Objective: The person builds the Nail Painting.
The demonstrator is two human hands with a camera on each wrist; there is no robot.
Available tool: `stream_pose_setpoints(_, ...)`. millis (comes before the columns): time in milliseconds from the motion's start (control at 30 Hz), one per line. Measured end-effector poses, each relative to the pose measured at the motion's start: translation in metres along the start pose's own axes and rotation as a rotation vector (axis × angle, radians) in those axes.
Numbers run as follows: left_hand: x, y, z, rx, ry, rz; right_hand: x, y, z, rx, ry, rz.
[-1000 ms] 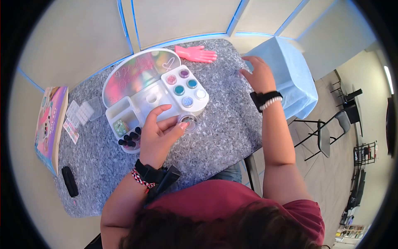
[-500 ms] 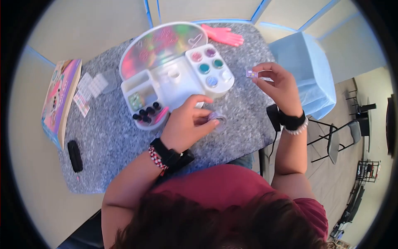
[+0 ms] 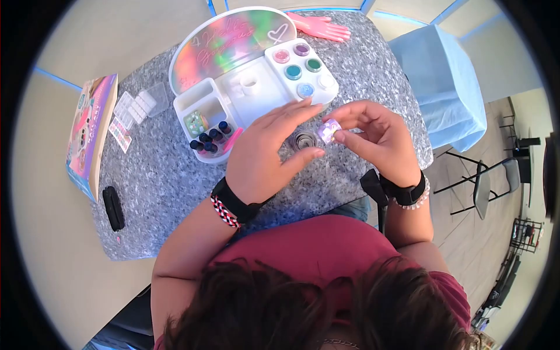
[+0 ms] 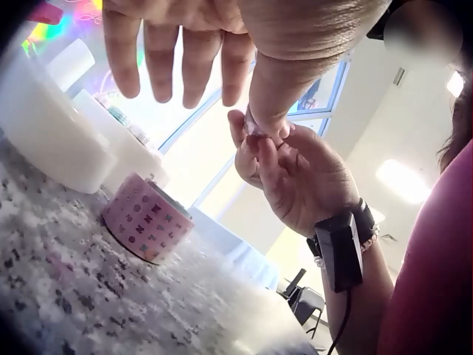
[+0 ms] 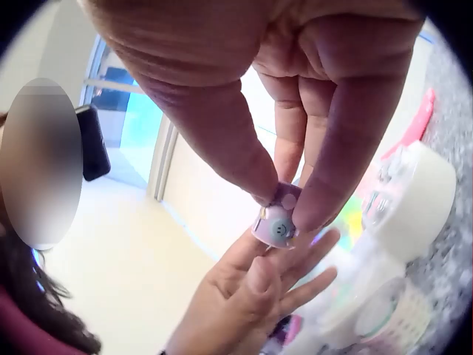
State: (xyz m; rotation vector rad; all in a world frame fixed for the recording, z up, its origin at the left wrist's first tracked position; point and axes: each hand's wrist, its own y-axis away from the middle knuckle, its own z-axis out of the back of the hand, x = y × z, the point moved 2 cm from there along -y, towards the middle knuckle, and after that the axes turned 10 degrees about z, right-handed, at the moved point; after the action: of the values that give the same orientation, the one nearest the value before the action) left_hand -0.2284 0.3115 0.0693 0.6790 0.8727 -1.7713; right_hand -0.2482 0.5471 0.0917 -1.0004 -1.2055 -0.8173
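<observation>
My right hand [image 3: 382,143] pinches a small lilac printed strip [image 3: 328,130] between thumb and index finger. Its curved surface carries a round smiley face in the right wrist view, where the strip [image 5: 276,224] overlaps the fingers of my other hand. My left hand [image 3: 262,140] hovers beside it with fingers straight and thumb spread, holding nothing. Between the two hands a wound roll of tape [image 3: 305,140] sits on the table; the left wrist view shows that roll [image 4: 146,220] as pink with printed letters.
Behind the hands stands a white nail-art case [image 3: 239,111] with glitter pots [image 3: 293,72], dark-capped bottles [image 3: 209,140] and a shiny lid. A pink model hand [image 3: 322,27] lies beyond it. Leftward are a box [image 3: 92,131], clear cases [image 3: 140,108] and a black pouch [image 3: 113,208].
My right hand came in from the right with the lilac strip and now holds it close to my left hand. The left fingers let go of the roll and straightened.
</observation>
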Motion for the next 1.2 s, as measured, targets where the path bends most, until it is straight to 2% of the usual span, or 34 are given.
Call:
stream_pose_setpoints(33,-0.001,-0.003,0.002,-0.067,0.031,-0.13,-0.002,-0.001,-0.001,0.064,-0.081,0.004)
stream_pose_setpoints(67,-0.001,-0.004,0.003,-0.063,0.028,-0.132,-0.003,-0.002,-0.002,0.13,-0.161,0.009)
stream_pose_setpoints(200,-0.001,-0.003,0.007,-0.087,-0.016,-0.171,-0.002,-0.005,-0.01,0.121,-0.238,0.02)
stream_pose_setpoints(300,0.0,-0.003,0.009,-0.137,-0.05,-0.163,-0.006,-0.005,-0.014,0.092,-0.245,-0.025)
stream_pose_setpoints(367,0.0,-0.002,0.01,-0.165,-0.078,-0.166,-0.009,-0.006,-0.019,-0.02,-0.16,0.054)
stream_pose_setpoints(500,-0.001,-0.002,0.009,-0.22,-0.176,-0.195,-0.001,0.0,-0.03,-0.068,-0.079,0.028)
stream_pose_setpoints(567,-0.002,-0.001,0.01,-0.228,-0.179,-0.204,0.002,0.002,-0.03,-0.103,0.052,0.042)
stream_pose_setpoints(800,-0.002,-0.003,0.019,-0.247,-0.089,-0.22,0.002,-0.002,-0.002,-0.105,-0.161,0.012)
stream_pose_setpoints(867,-0.002,-0.002,0.021,-0.263,-0.057,-0.211,0.002,-0.003,0.014,-0.178,-0.163,0.04)
stream_pose_setpoints(933,0.001,-0.001,0.021,-0.192,0.157,-0.171,0.002,-0.003,0.012,-0.14,-0.13,0.029)
stream_pose_setpoints(967,0.001,-0.001,0.021,-0.192,0.158,-0.17,0.002,-0.002,0.01,-0.103,-0.096,0.018)
stream_pose_setpoints(1033,0.002,-0.002,0.016,-0.031,0.5,-0.152,-0.004,0.0,0.001,-0.015,-0.055,-0.014)
stream_pose_setpoints(1067,0.005,-0.002,0.011,-0.028,0.501,-0.152,-0.009,0.001,-0.009,-0.017,-0.055,-0.015)
stream_pose_setpoints(1133,0.009,-0.001,0.001,0.067,0.557,-0.189,-0.024,0.004,-0.032,0.08,-0.368,-0.016)
stream_pose_setpoints(1200,0.006,0.004,0.004,0.098,0.482,-0.122,-0.037,0.004,-0.04,0.109,-0.446,-0.026)
